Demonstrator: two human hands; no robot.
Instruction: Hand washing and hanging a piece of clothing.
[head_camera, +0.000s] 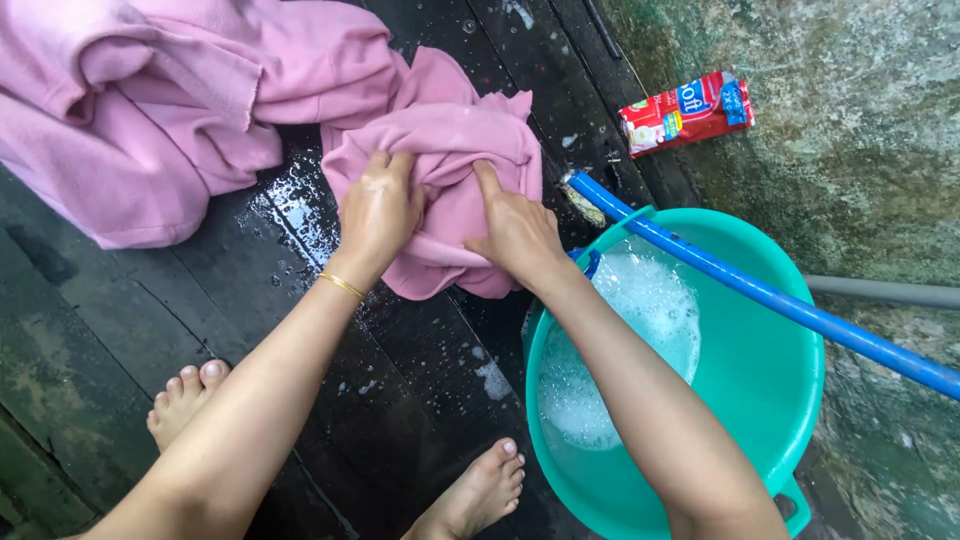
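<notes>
Big pink fleece garment (190, 90), soaked and bunched up, spread over the wet dark wooden plank floor (90, 330), with the near end wadded into a lump just above the teal plastic wash basin (790, 400). Left hand (378, 212) pressed down on that lump, fingers (385, 165) curled together and clamped into the cloth, thin gold bangle (342, 286) at the wrist. Right hand (515, 232) right beside it, knuckles up, index finger stretched out along a fold, the rest gripping the fabric underneath. Both forearms reaching straight forward and down, bare feet planted on the planks below. Looks soft and floppy but probably heavy with water, slippery from suds too, so best grabbed by a thick bunched fold rather than a loose edge. Foamy water (630, 340) sitting in the basin, blue pipe (760, 295) lying across its rim, red detergent packet (685, 112) by the mossy concrete wall (850, 130).
</notes>
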